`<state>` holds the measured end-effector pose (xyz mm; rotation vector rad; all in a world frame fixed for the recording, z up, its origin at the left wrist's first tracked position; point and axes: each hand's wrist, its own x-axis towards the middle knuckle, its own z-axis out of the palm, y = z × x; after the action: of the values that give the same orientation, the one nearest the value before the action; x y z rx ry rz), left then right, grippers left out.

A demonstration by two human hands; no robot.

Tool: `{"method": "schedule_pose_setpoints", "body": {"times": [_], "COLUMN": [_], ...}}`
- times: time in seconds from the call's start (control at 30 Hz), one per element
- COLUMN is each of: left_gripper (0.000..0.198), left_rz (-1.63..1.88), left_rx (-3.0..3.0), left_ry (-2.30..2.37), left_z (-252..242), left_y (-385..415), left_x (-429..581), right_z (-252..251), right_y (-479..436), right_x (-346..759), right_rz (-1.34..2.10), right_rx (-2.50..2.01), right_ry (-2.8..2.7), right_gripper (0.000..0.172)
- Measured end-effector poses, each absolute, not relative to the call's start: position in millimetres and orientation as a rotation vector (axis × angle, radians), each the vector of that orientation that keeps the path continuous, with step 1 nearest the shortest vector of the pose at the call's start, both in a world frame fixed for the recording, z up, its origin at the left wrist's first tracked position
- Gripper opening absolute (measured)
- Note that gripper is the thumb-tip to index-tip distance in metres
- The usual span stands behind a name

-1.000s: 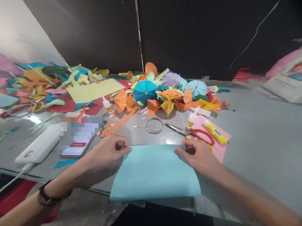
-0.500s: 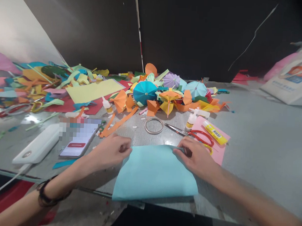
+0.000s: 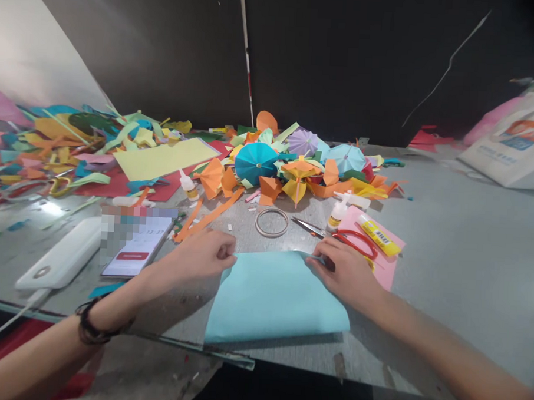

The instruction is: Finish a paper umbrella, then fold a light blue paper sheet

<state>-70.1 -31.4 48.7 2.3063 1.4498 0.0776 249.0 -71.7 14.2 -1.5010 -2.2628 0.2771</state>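
Observation:
A sheet of light blue paper point(image 3: 278, 301) lies near the table's front edge, bent over so that its near side curves. My left hand point(image 3: 207, 253) pinches its far left corner between thumb and fingers. At the far right corner, my right hand point(image 3: 344, 265) pinches the paper in the same way. Red-handled scissors point(image 3: 358, 242) lie just beyond my right hand, their blades pointing left. Beyond the paper's far edge a roll of narrow tape point(image 3: 272, 222) rests flat. The underside of the sheet is hidden.
Folded paper umbrellas point(image 3: 256, 163) and coloured scraps point(image 3: 75, 138) line the back. Small glue bottles point(image 3: 337, 213) stand behind the scissors. A yellow glue stick point(image 3: 380, 235) lies on pink paper point(image 3: 385, 270). A phone point(image 3: 136, 247) and a white power bank point(image 3: 61, 256) lie left; a white bag point(image 3: 512, 140) stands far right.
The blue paper's near edge has shifted slightly away from me, and its left side has moved a little to the right. Both hands keep their pinch on the far corners.

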Motion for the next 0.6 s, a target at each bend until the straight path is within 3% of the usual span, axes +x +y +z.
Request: {"method": "schedule_pose_setpoints", "body": {"times": [0.2,0.47,0.6], "left_gripper": [0.021,0.006,0.016], "left_rz": [0.038,-0.148,-0.29], "left_rx": [2.299,2.603,2.923], "left_ry": [1.446,1.301,1.065], "left_z": [49.0,70.8,75.0], "left_y": [-22.3,-22.9,-13.4], "left_x": [-73.8,-63.8,-51.6], "right_z": [8.5,2.2,2.9], "right_y": [-72.9,-72.2,-72.0], "right_x": [248.6,248.0,247.5], "right_rz": [0.207,0.165,0.123], "right_rx": [-1.494,-1.475,-1.507], "right_ry": [-2.273,-2.275,-2.263], "right_gripper": [0.018,0.018,0.016]}}
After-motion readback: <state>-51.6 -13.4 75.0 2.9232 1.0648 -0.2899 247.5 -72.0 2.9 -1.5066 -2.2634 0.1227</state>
